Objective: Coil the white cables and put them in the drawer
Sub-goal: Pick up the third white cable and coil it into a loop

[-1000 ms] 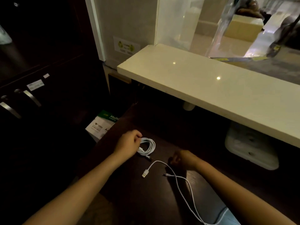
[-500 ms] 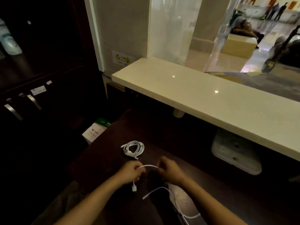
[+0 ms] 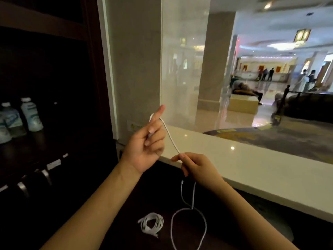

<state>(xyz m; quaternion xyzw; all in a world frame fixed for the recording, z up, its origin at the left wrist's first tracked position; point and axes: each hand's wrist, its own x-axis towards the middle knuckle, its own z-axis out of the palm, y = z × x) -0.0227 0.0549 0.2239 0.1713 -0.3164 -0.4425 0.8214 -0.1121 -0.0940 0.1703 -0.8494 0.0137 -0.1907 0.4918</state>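
Dimly lit, one dark desk (image 3: 158, 195) fills 6 o'clock. One pale counter (image 3: 252, 168) runs toward 3 under a glass pane (image 3: 183, 69), with a bright lobby beyond. Two white cables: the coiled cable (image 3: 152, 225) lies on the desk at 6. The loose cable (image 3: 171, 138) hangs at centre, looped over the left hand's (image 3: 144, 145) straight forefinger, its other fingers curled on it, and pinched by the right hand (image 3: 196, 168). At least two bottles (image 3: 31, 115) stand at 9.
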